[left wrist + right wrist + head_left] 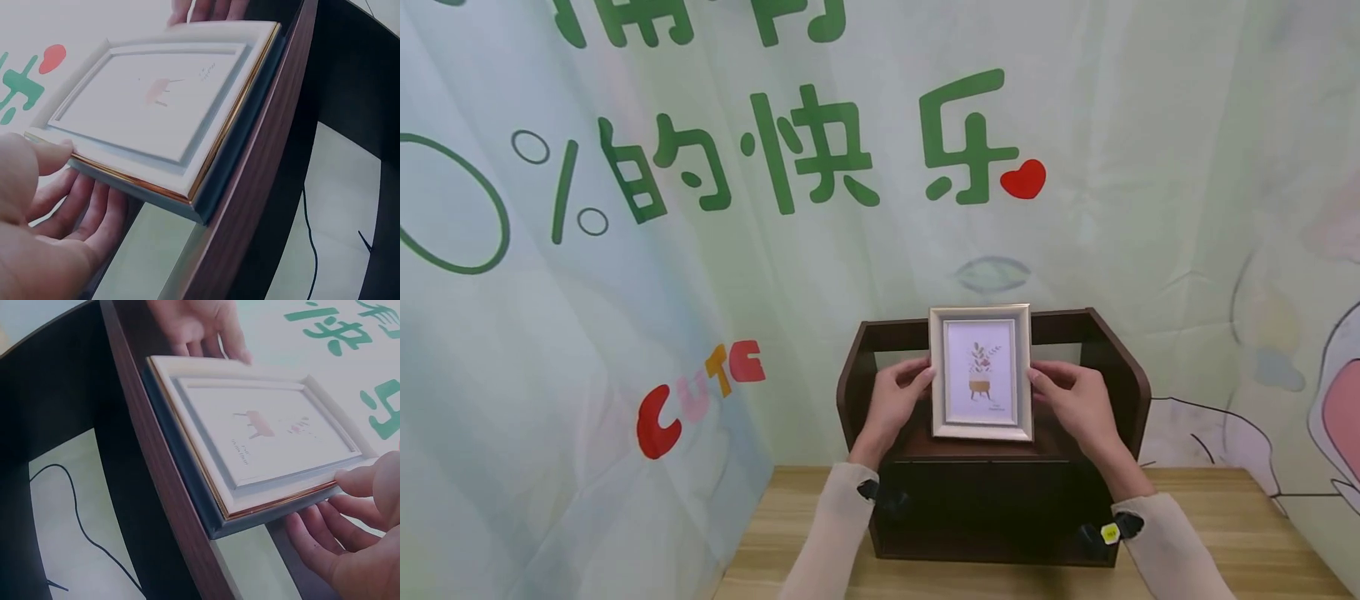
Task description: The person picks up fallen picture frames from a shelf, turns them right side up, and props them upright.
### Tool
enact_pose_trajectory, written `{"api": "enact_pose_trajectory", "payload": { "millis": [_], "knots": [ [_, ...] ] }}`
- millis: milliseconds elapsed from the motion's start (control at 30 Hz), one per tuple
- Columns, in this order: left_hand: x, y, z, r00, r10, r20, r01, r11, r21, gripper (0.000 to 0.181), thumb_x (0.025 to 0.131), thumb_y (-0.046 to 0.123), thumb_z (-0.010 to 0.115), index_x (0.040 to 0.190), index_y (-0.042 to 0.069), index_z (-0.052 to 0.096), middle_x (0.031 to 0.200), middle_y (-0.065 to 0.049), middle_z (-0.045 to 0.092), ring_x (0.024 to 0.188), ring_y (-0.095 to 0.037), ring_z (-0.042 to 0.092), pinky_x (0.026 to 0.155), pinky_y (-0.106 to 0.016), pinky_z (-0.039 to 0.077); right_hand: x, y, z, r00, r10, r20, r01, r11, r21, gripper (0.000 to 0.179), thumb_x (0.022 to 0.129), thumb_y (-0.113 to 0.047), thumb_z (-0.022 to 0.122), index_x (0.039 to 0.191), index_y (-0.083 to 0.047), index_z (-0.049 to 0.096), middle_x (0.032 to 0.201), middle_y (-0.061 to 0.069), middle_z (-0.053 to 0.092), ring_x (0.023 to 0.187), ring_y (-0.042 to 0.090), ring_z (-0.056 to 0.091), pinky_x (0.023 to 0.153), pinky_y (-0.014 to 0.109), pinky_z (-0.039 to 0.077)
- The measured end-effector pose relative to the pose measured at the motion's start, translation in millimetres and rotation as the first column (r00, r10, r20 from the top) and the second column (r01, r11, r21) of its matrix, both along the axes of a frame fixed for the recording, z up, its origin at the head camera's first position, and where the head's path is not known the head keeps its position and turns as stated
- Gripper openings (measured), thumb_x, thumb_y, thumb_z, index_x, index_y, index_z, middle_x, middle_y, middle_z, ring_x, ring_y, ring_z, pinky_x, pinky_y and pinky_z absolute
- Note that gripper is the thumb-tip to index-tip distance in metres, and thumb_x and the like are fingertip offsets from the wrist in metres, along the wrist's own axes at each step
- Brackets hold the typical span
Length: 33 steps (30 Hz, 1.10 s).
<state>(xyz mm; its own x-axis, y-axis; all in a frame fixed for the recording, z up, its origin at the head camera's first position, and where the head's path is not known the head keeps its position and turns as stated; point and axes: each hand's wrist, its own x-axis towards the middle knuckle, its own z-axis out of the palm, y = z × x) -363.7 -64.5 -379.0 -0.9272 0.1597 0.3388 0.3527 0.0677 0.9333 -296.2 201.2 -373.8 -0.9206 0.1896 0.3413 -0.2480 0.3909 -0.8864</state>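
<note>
A picture frame (pixel 981 429) with a pale gold border and a potted-plant print stands upright on the upper shelf of a dark brown wooden rack (pixel 992 508). My left hand (pixel 895 402) grips its left edge, thumb on the front and fingers behind. On the opposite edge my right hand (pixel 1078 408) holds it the same way. In the left wrist view the frame's dark side (pixel 215 187) shows, its bottom right at the shelf's front edge. The right wrist view shows the thumb (pixel 356 481) on the border and the fingers curled under the back.
The rack stands on a light wood table (pixel 805 517). Behind it hangs a pale green printed curtain (pixel 820 275) with green characters and a red heart (pixel 1023 179). Side panels (pixel 1123 375) of the rack rise close to both hands.
</note>
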Motion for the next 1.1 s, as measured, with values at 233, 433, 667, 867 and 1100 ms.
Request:
{"api": "enact_pose_trajectory", "payload": {
  "millis": [233,433,667,867,1100],
  "knots": [
    [4.2,6.7,-2.7,0.999,0.047,-0.011,-0.047,0.998,0.029,0.034,0.103,0.013,0.069,0.132,-0.004,0.069,0.131,-0.025,0.071,0.110,-0.022,0.073,0.095,-0.037,0.063,-5.7,0.5,-1.1,1.000,-0.017,0.017,0.017,1.000,-0.001,0.046,0.107,-0.032,0.062,0.141,-0.002,0.065,0.140,0.025,0.067,0.120,0.041,0.071,0.093,0.035,0.061],
    [4.4,11.6,-3.4,0.997,0.068,-0.021,-0.067,0.998,0.007,0.034,0.103,0.015,0.069,0.132,-0.003,0.069,0.131,-0.023,0.071,0.113,-0.027,0.073,0.095,-0.037,0.063,-5.0,3.3,-1.9,0.999,-0.030,0.023,0.030,0.999,0.014,0.048,0.107,-0.036,0.061,0.143,-0.003,0.064,0.142,0.024,0.066,0.121,0.040,0.071,0.095,0.037,0.060],
    [22.7,5.0,10.3,0.986,0.151,-0.072,-0.160,0.977,-0.142,0.033,0.105,0.026,0.067,0.131,0.006,0.070,0.127,-0.014,0.073,0.108,-0.023,0.073,0.094,-0.038,0.062,7.8,9.0,4.4,0.996,-0.088,-0.009,0.089,0.987,0.137,0.054,0.105,-0.046,0.062,0.137,-0.003,0.067,0.133,0.023,0.070,0.112,0.036,0.071,0.084,0.025,0.061],
    [53.9,-12.2,37.5,0.961,0.132,-0.241,-0.207,0.925,-0.318,0.032,0.104,0.026,0.067,0.131,0.007,0.069,0.130,-0.012,0.069,0.113,-0.029,0.071,0.098,-0.047,0.061,32.6,17.3,18.7,0.987,-0.089,-0.136,0.123,0.955,0.269,0.055,0.103,-0.048,0.064,0.137,-0.004,0.065,0.132,0.024,0.069,0.113,0.041,0.069,0.089,0.044,0.062],
    [82.0,-44.9,48.4,0.811,0.044,-0.584,-0.396,0.775,-0.492,0.035,0.101,0.026,0.072,0.129,0.006,0.068,0.133,-0.016,0.060,0.121,-0.035,0.062,0.097,-0.049,0.059,65.4,40.4,38.2,0.934,-0.050,-0.353,0.176,0.926,0.333,0.070,0.093,-0.032,0.081,0.150,-0.005,0.052,0.150,0.026,0.052,0.128,0.051,0.056,0.100,0.070,0.045]
  ]
}}
